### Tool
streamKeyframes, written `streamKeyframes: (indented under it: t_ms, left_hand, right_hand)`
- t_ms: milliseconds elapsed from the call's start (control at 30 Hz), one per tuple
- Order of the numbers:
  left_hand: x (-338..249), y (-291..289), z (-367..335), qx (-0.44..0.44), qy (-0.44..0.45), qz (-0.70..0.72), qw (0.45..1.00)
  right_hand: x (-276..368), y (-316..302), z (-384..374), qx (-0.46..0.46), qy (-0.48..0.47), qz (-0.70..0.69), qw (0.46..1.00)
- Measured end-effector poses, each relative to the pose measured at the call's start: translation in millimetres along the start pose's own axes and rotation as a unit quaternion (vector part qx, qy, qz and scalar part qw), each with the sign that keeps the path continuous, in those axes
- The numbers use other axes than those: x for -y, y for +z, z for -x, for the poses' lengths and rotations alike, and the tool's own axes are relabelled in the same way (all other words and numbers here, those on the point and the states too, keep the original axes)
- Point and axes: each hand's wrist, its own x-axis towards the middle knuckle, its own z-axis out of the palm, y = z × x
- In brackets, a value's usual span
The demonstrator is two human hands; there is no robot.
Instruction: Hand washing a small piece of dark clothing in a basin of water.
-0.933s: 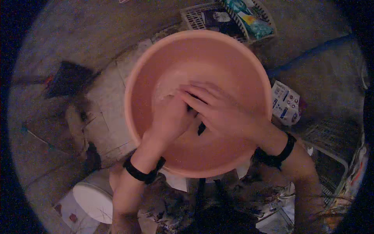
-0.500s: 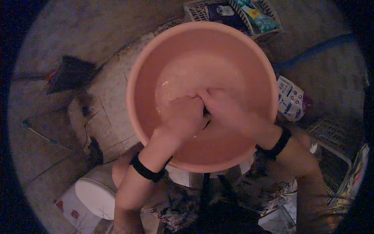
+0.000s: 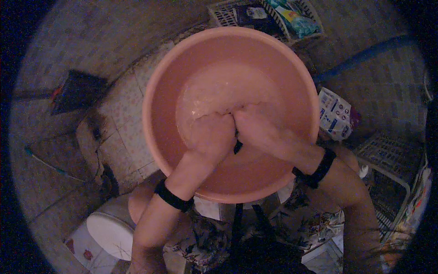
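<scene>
A large round pink basin [image 3: 147, 109] stands in front of me with cloudy water [image 3: 223, 86] in it. Inside, my left hand [image 3: 211, 136] and my right hand [image 3: 259, 127] are both closed, knuckles side by side at the water. Between them and just below shows a small dark scrap [image 3: 237, 146], perhaps the end of something soft. What the fingers grip is mostly hidden by the hands. Each wrist wears a black band.
White plastic baskets [image 3: 292, 41] with packages stand behind the basin. Right of it are a white printed bag [image 3: 335, 114], a crate [image 3: 383, 157] and a blue hose [image 3: 365, 57]. A dark dustpan [image 3: 80, 91] is at left, a white round lid [image 3: 109, 235] at lower left.
My fists have pressed closer together, and the right one has come slightly down and left. The dark scrap below them shows more plainly. The whole view has shifted slightly.
</scene>
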Motion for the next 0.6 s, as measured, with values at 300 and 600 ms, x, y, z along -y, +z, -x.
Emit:
streamKeyframes:
  t_ms: [300, 600]
  left_hand:
    - [-4, -26, 5, 0.153, -0.037, -0.010, 0.987]
    - [-5, -12, -4, 0.031, -0.016, -0.006, 0.999]
  right_hand:
    - [2, 13, -3, 0.070, 0.056, -0.083, 0.992]
    - [-24, 16, -8, -0.024, 0.061, -0.085, 0.994]
